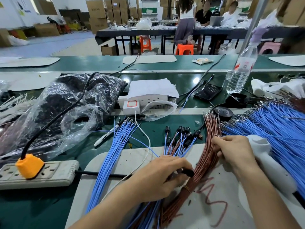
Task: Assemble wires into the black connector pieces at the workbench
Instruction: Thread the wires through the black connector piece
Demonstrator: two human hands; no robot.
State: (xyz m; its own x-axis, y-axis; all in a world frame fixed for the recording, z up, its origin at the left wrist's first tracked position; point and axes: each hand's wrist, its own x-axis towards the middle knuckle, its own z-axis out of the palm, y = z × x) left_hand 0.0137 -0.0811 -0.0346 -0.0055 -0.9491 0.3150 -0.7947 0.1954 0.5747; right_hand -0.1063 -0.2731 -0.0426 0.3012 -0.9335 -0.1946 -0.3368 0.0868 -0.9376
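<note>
My left hand (162, 175) rests on the grey mat (125, 161) and grips a black connector piece (188, 173) that pokes out between its fingers. My right hand (234, 150) reaches into a fanned bundle of brown wires (208, 152) and pinches wire ends at its fingertips. Between the hands lie several finished black connectors (183, 133) with blue and brown wires fitted. A loose bundle of blue wires (113, 154) lies left of my left hand. A large spread of blue wires (272, 126) lies on the right.
A power strip (54, 171) with an orange plug (29, 166) sits front left. A plastic bag of black parts (66, 106), a white power strip under paper (145, 98), a phone (208, 92), a water bottle (241, 70) and a tape roll (222, 112) stand behind.
</note>
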